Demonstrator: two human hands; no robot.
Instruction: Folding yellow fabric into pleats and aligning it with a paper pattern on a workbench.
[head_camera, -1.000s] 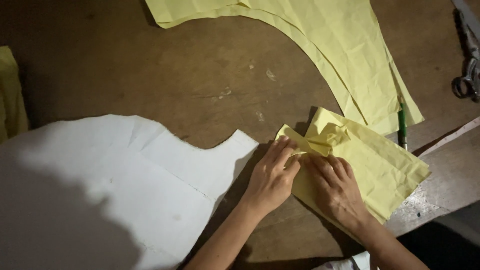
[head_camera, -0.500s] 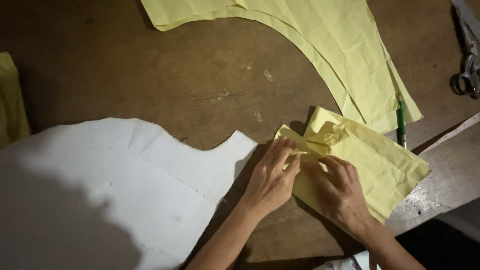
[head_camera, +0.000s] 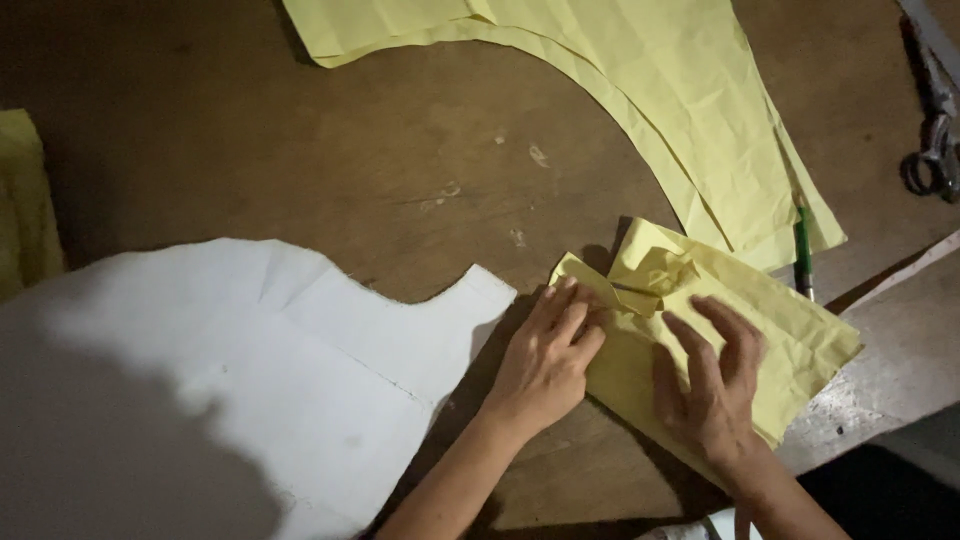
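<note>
A folded piece of yellow fabric (head_camera: 800, 335) lies near the front right of the brown wooden table (head_camera: 400, 170). My left hand (head_camera: 548, 365) rests on its left corner, fingers pinching a folded flap. My right hand (head_camera: 712, 385) presses flat on the middle of the same piece, fingers spread. The fabric's upper corner is crumpled and stands up slightly between the two hands.
A large curved yellow fabric panel (head_camera: 690, 110) lies at the back. A white paper pattern (head_camera: 230, 380) covers the front left. A green pen (head_camera: 803, 252) lies beside the panel, scissors (head_camera: 932, 150) at the far right, more yellow cloth (head_camera: 25, 205) at the left edge.
Both hands have shifted slightly on the folded fabric; the right hand's fingers have spread and moved a little right. The view has drifted a little.
</note>
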